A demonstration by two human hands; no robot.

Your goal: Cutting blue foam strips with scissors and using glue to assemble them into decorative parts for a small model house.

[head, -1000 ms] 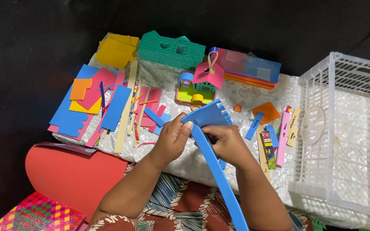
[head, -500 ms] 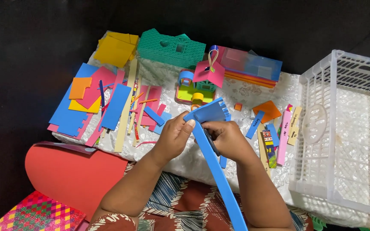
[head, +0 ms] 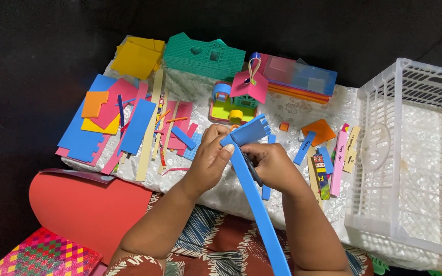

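My left hand (head: 206, 159) pinches the upper part of a long blue foam strip (head: 256, 207), just below its notched, comb-like end (head: 251, 129). My right hand (head: 274, 166) is closed on the other side of the strip, holding dark scissors (head: 254, 171) whose blades lie against the foam. The strip runs down and right across my lap to the bottom edge of the view. Both hands hover over the near edge of a white lace-covered table (head: 221, 191).
Foam scraps and strips in blue (head: 85, 135), pink and orange cover the table's left. A green foam house (head: 203, 53), yellow sheets (head: 134, 56) and a small colourful model house (head: 234, 102) stand behind. A white plastic basket (head: 384, 153) sits right; a red heart-shaped sheet (head: 78, 204) lies lower left.
The notched end of the strip has edged slightly up and away from me, and both hands have shifted with it. Both hands keep their hold.
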